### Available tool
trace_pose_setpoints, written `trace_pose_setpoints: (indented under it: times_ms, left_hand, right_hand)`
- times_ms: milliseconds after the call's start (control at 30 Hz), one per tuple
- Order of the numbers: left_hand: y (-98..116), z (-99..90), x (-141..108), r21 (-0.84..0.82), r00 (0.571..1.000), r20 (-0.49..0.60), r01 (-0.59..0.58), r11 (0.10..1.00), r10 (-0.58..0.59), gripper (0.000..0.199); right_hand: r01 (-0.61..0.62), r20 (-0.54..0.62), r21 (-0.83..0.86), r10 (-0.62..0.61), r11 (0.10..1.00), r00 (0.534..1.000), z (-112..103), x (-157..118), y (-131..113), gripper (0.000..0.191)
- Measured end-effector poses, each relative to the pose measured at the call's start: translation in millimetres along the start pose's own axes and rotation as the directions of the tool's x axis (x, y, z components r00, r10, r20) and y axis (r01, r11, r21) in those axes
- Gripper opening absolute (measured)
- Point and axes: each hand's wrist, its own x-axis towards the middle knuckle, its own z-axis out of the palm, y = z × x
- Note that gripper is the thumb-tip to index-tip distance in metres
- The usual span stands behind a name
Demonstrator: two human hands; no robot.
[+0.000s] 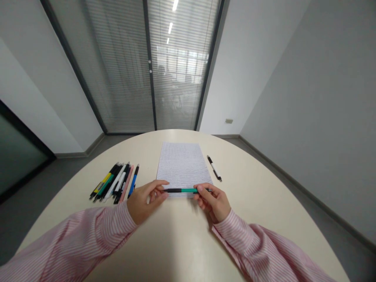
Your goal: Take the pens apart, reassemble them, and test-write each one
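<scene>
A green and black pen [188, 190] lies level in the air between my two hands, just above the lower edge of a sheet covered in lines of writing [185, 164]. My right hand [214, 201] pinches its green end between thumb and fingers. At the black end, the thumb and fingers of my left hand [148, 198] close around the tip, which they partly hide. To the left of my left hand lies a group of several pens [113, 182], in yellow, green, white, black and pink. A blue pen [134, 180] is at the right side of that group.
A white and black pen [214, 168] lies alone to the right of the paper. Everything rests on a round cream table [252, 196]. Beyond its far edge stand a glass partition with blinds [126, 70] and grey-white walls.
</scene>
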Motion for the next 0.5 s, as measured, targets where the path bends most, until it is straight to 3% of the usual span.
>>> trace_pose_setpoints:
  times_ms: [100,267,500]
  left_hand:
    - [-2,1.0,-1,0.018,0.999,-0.045,-0.023,1.000,0.024,0.018]
    - [-2,-0.2,-4,0.032,0.998,-0.021,-0.065,0.997,0.065,0.010]
    - [1,1.5,-4,0.030,0.994,-0.042,-0.104,0.994,0.105,0.017]
  right_hand:
    - [-0.019,-0.007,0.007,0.019,1.000,1.000,-2,-2,-2,0.035]
    - [-0.034,-0.007,0.013,0.034,0.999,0.999,-4,-10,-5,0.031]
    - [-0.075,0.003,0.031,0.075,0.997,0.997,-5,-6,-7,0.034]
